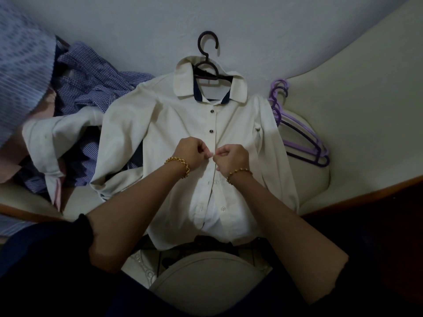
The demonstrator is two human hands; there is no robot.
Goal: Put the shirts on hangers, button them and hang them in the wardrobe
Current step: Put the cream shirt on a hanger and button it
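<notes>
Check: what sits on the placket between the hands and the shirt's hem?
Head view: two unfastened clear buttons on the white shirt's open front.

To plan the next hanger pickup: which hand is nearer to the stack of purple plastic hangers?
Right. The right hand pinches the front of the cream shirt, left of the purple plastic hangers; the left hand pinches beside it, farther left.
</notes>
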